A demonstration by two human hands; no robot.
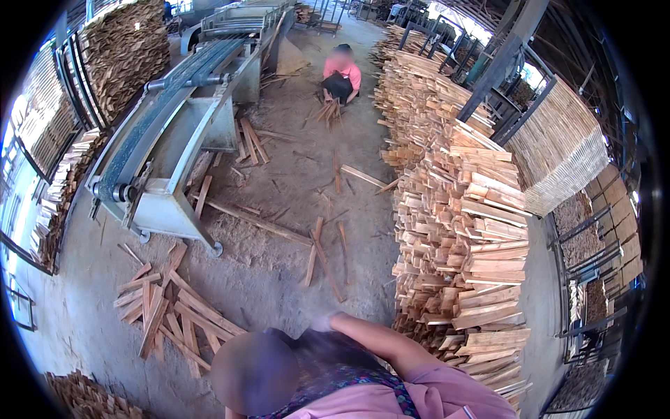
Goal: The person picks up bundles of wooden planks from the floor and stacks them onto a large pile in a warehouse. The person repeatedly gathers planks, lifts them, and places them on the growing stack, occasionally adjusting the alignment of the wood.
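Note:
My right arm comes in from the lower right in a pink sleeve and bends across my dark apron. My right hand [322, 321], in what looks like a pale glove, is smeared by motion, so its fingers cannot be made out. No held thing shows at it. Nearest ahead of it on the floor lie crossed wooden slats [322, 260]. My left hand is out of sight, with a blurred patch over the lower middle of the view. To the left lies a loose pile of wooden slats [159, 314].
A tall stack of wooden slats [433, 272] runs along the right. At the left stands a conveyor machine [157, 126] on wheeled legs. Farther off, a crouching person [342, 73] in pink handles thin sticks. A long wooden strip [262, 222] and scraps litter the floor.

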